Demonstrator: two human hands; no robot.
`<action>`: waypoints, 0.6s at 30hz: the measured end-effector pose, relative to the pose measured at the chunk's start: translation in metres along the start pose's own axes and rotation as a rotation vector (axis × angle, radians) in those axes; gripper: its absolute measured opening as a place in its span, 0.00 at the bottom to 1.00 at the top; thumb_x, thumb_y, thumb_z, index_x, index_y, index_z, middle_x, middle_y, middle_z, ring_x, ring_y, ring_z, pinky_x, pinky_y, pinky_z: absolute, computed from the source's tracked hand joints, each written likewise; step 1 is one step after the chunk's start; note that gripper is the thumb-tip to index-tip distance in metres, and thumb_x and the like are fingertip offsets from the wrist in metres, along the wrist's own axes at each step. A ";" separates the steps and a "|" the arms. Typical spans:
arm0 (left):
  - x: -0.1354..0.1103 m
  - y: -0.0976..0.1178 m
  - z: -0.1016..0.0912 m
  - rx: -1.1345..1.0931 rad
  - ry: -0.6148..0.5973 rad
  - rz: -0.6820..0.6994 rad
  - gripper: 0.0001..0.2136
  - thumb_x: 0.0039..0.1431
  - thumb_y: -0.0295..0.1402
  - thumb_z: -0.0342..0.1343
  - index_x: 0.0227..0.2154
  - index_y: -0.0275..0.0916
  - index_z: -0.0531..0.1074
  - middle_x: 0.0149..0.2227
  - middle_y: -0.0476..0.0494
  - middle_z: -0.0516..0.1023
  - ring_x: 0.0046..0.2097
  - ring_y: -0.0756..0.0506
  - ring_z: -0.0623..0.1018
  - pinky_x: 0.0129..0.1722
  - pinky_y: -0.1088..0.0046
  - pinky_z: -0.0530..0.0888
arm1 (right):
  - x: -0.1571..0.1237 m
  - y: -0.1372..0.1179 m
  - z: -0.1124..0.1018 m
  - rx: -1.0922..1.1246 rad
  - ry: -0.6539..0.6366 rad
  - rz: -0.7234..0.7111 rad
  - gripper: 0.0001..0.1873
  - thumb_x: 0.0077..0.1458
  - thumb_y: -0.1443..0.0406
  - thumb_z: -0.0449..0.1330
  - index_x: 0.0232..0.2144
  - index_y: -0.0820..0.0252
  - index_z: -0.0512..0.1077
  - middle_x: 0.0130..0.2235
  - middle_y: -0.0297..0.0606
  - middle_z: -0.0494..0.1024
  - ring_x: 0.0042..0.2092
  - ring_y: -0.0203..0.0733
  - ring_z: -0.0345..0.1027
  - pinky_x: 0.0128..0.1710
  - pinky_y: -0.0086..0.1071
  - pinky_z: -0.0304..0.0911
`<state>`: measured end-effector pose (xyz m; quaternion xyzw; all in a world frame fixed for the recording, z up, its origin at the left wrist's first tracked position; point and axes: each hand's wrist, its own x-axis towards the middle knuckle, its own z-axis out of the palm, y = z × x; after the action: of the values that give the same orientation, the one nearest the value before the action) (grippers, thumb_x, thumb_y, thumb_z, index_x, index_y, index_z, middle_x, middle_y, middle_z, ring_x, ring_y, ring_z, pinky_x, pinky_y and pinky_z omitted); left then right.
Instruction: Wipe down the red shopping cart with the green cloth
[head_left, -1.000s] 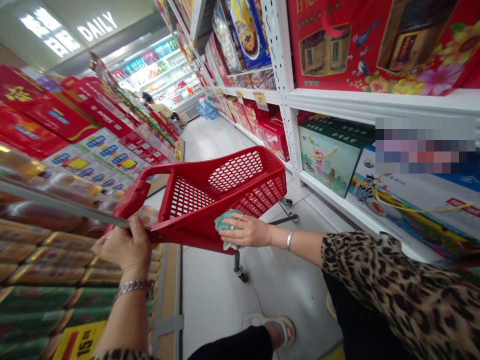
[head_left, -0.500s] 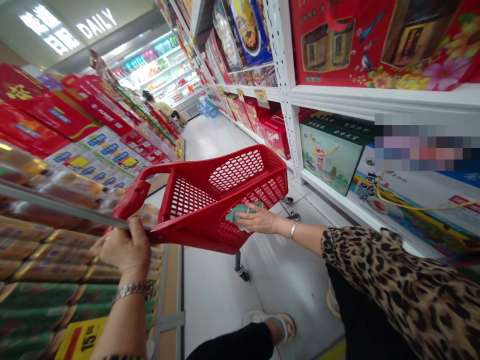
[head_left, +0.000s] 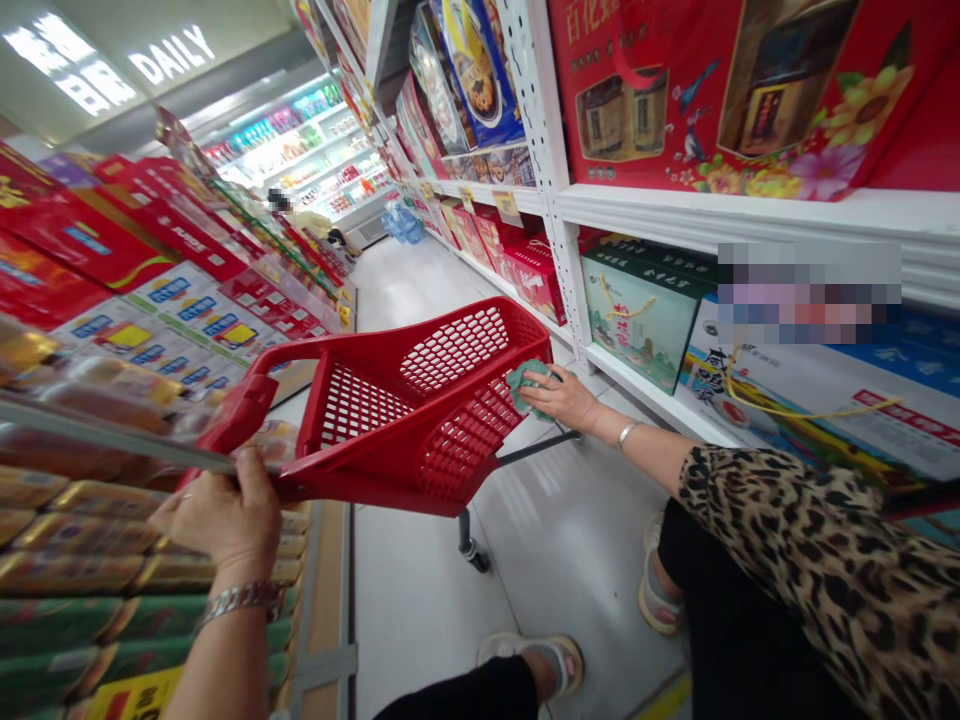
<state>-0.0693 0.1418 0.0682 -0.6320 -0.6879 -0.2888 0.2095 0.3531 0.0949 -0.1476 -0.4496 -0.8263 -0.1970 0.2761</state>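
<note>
A red plastic shopping cart basket (head_left: 390, 410) stands tilted in the aisle in front of me. My left hand (head_left: 221, 515) is closed round the rear rim of the basket near its red handle (head_left: 247, 400). My right hand (head_left: 559, 397) presses a crumpled green cloth (head_left: 523, 378) against the basket's outer right side, near the far corner. A metal watch sits on my left wrist and a bangle on my right.
White shelving (head_left: 675, 215) with red and green gift boxes runs along the right. Stacked packaged goods (head_left: 90, 540) fill the display on the left. The grey floor aisle (head_left: 420, 290) leads to a lit cooler wall, where a person stands far off.
My right hand has slid the green cloth along the basket's side, from the near lower part towards the far corner. My left hand kept its hold on the rim.
</note>
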 end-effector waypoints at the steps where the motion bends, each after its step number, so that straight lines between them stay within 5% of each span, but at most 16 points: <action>1: 0.000 0.000 0.000 0.002 0.000 0.001 0.16 0.57 0.51 0.38 0.21 0.48 0.50 0.23 0.37 0.68 0.41 0.32 0.76 0.51 0.48 0.65 | -0.002 0.004 -0.002 -0.011 -0.012 0.029 0.16 0.69 0.74 0.55 0.48 0.53 0.79 0.54 0.37 0.83 0.62 0.44 0.70 0.60 0.49 0.61; 8: 0.001 0.000 0.001 -0.007 0.015 -0.012 0.16 0.57 0.51 0.39 0.22 0.48 0.48 0.23 0.40 0.66 0.40 0.33 0.75 0.50 0.50 0.64 | -0.005 0.010 -0.021 -0.073 0.128 0.131 0.17 0.70 0.72 0.53 0.51 0.54 0.79 0.53 0.39 0.83 0.62 0.48 0.68 0.53 0.45 0.59; 13: -0.002 0.002 -0.001 -0.010 0.020 -0.007 0.16 0.58 0.52 0.39 0.23 0.49 0.46 0.21 0.47 0.57 0.34 0.36 0.70 0.48 0.53 0.64 | 0.026 -0.028 -0.045 -0.078 0.345 -0.028 0.19 0.70 0.71 0.55 0.57 0.49 0.74 0.57 0.34 0.80 0.66 0.45 0.63 0.60 0.47 0.55; 18: -0.006 0.005 -0.005 -0.045 0.062 0.014 0.16 0.55 0.52 0.40 0.21 0.50 0.47 0.21 0.53 0.47 0.28 0.42 0.58 0.42 0.58 0.61 | 0.070 -0.069 -0.046 -0.054 0.418 -0.082 0.19 0.71 0.69 0.55 0.60 0.49 0.71 0.61 0.33 0.77 0.67 0.43 0.62 0.65 0.49 0.54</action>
<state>-0.0637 0.1347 0.0685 -0.6320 -0.6701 -0.3222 0.2183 0.2759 0.0771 -0.0729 -0.3721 -0.7633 -0.3191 0.4209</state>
